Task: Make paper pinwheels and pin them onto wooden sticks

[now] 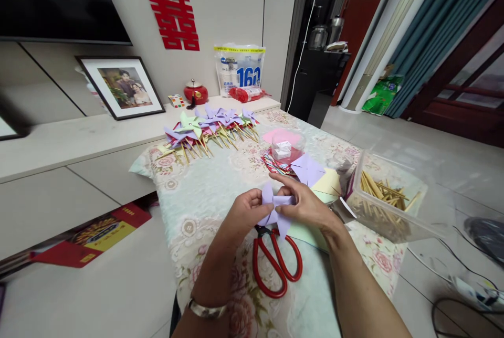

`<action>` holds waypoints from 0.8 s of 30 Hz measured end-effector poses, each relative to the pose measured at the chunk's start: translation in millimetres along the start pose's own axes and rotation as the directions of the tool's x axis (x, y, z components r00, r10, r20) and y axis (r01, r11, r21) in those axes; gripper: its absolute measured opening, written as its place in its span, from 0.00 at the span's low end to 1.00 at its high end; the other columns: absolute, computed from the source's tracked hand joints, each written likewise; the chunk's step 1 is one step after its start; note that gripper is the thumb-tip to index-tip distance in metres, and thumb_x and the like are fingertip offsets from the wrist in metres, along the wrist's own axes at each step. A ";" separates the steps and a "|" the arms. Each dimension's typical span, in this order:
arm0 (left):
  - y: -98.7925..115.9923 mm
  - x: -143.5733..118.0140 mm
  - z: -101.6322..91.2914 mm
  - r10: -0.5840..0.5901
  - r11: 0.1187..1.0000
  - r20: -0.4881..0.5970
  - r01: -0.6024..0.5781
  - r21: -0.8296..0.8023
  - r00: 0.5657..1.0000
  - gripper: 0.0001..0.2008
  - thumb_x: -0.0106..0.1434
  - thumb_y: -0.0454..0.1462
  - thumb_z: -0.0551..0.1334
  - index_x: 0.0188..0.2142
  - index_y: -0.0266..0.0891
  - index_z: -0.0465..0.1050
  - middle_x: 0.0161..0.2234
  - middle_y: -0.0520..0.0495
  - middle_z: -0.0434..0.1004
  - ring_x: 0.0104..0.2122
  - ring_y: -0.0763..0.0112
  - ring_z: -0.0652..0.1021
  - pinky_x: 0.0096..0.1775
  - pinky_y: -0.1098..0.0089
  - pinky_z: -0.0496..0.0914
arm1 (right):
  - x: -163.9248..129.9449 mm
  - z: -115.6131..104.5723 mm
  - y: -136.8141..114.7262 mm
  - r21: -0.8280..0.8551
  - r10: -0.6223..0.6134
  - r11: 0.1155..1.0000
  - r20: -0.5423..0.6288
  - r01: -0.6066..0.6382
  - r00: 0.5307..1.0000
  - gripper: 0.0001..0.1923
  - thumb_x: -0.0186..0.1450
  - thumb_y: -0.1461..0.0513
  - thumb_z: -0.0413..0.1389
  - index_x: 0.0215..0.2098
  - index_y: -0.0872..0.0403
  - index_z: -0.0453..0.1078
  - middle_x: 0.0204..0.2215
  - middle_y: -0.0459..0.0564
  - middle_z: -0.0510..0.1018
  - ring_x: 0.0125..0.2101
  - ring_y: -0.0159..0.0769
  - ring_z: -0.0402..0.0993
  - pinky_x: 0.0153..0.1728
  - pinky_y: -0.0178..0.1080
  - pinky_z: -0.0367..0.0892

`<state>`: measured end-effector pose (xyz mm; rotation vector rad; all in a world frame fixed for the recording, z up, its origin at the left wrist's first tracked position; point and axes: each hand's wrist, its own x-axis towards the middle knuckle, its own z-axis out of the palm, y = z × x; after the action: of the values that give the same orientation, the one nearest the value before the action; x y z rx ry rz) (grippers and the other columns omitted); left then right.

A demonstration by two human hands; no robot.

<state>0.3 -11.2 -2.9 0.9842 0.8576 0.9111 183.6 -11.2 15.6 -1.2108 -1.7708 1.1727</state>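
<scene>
Between my two hands is a lavender paper pinwheel (282, 222), its blades folded in toward the middle. My left hand (247, 211) pinches its left side with thumb and fingers. On the other side my right hand (306, 204) grips the paper, thumb near the centre and index finger stretched out. Right below lie scissors (271, 270) with red handles, their blades partly hidden by the hands and paper. Beyond the right hand are a cut lavender paper square (307, 168) and a pale yellow sheet (327, 183).
Finished pinwheels (212, 123) on sticks lie along the table's far edge. A clear round box (289, 146) holds small white pieces. At right stands a plastic bin (389, 222) of wooden sticks. A picture frame (122, 86) and a red jar (197, 94) stand on the cabinet behind.
</scene>
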 end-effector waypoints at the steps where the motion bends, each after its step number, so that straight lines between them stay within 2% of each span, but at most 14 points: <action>1: 1.1 -0.6 -1.2 0.005 0.999 -0.003 -0.005 -0.036 1.000 0.17 0.49 0.41 0.72 0.36 0.34 0.75 0.30 0.45 0.80 0.28 0.69 0.77 0.33 0.70 0.69 | 0.5 0.2 0.2 0.057 0.004 0.998 -0.022 -0.002 1.000 0.43 0.53 0.69 0.58 0.67 0.49 0.59 0.28 0.41 0.71 0.27 0.31 0.66 0.25 0.33 0.60; 5: 5.2 -3.4 -2.5 0.026 0.990 -0.023 -0.029 -0.141 0.999 0.18 0.53 0.46 0.70 0.36 0.36 0.75 0.29 0.47 0.77 0.28 0.70 0.75 0.32 0.71 0.68 | 3.1 2.8 -1.7 0.264 0.028 0.965 -0.089 -0.003 0.996 0.44 0.54 0.67 0.61 0.67 0.49 0.57 0.29 0.42 0.73 0.26 0.32 0.68 0.27 0.34 0.62; 9: 4.4 -3.7 3.3 0.052 0.983 -0.073 -0.064 -0.173 0.996 0.20 0.49 0.43 0.73 0.38 0.36 0.74 0.31 0.48 0.77 0.27 0.72 0.74 0.32 0.72 0.68 | 7.1 9.6 -2.4 0.375 0.067 0.927 -0.189 0.009 0.980 0.42 0.53 0.65 0.63 0.65 0.49 0.59 0.32 0.45 0.75 0.27 0.34 0.70 0.26 0.35 0.65; 14: -2.0 -0.4 10.3 0.079 0.980 -0.152 -0.104 -0.168 0.985 0.15 0.49 0.40 0.72 0.34 0.36 0.72 0.24 0.53 0.73 0.24 0.75 0.71 0.29 0.73 0.65 | 10.2 18.0 -0.9 0.429 0.072 0.903 -0.213 0.027 0.974 0.42 0.54 0.63 0.64 0.65 0.49 0.58 0.32 0.45 0.76 0.26 0.34 0.70 0.24 0.34 0.64; 24: -3.5 3.1 8.3 0.044 0.981 -0.219 -0.083 -0.173 0.975 0.14 0.47 0.39 0.72 0.30 0.35 0.72 0.22 0.53 0.74 0.23 0.74 0.71 0.27 0.73 0.65 | 12.3 22.7 7.5 0.406 0.021 0.912 -0.196 0.062 0.980 0.39 0.56 0.62 0.64 0.64 0.53 0.60 0.30 0.43 0.73 0.31 0.36 0.73 0.29 0.36 0.68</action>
<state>9.7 -11.9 -4.2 0.7680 0.9100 1.1449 161.8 -5.2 1.0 -1.0107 -1.3022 1.2858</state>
